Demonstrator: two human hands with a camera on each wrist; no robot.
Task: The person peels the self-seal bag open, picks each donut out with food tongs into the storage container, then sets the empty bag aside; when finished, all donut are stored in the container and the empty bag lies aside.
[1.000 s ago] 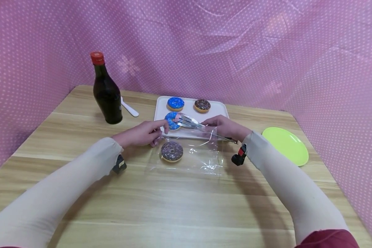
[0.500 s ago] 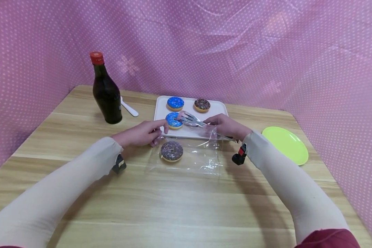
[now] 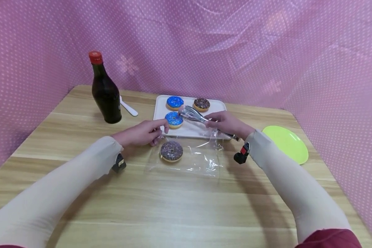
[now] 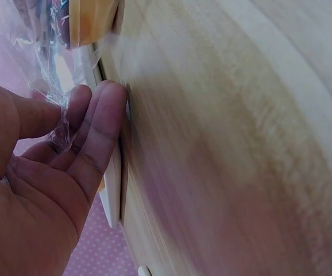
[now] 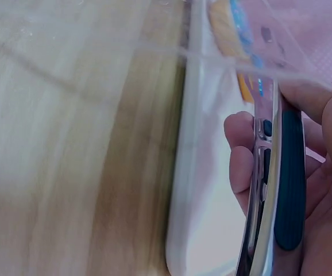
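Observation:
My left hand (image 3: 142, 133) pinches the edge of a clear plastic bag (image 3: 201, 159) between thumb and fingers; the crinkled film shows between them in the left wrist view. Inside the bag lies a chocolate donut with sprinkles (image 3: 172, 151). Metal tongs (image 3: 196, 115) with dark grip inserts are held in my right hand (image 3: 227, 124), above the white tray (image 3: 188, 100). Their tips hover beside the front blue donut (image 3: 174, 119); a pinkish patch shows there, and whether anything is between them I cannot tell. Another blue donut (image 3: 175, 102) and a chocolate donut (image 3: 202, 104) sit farther back.
At the left stands a dark bottle (image 3: 106, 96) with a red cap, and a white plastic utensil (image 3: 129, 107) lies behind it. A lime green plate (image 3: 286, 144) is at the right, beside my right forearm. A pink dotted curtain (image 3: 204, 51) hangs behind the table.
The tongs have come off the top of the front blue donut, moving slightly up and right. My left hand and the bagged donut have stayed nearly still.

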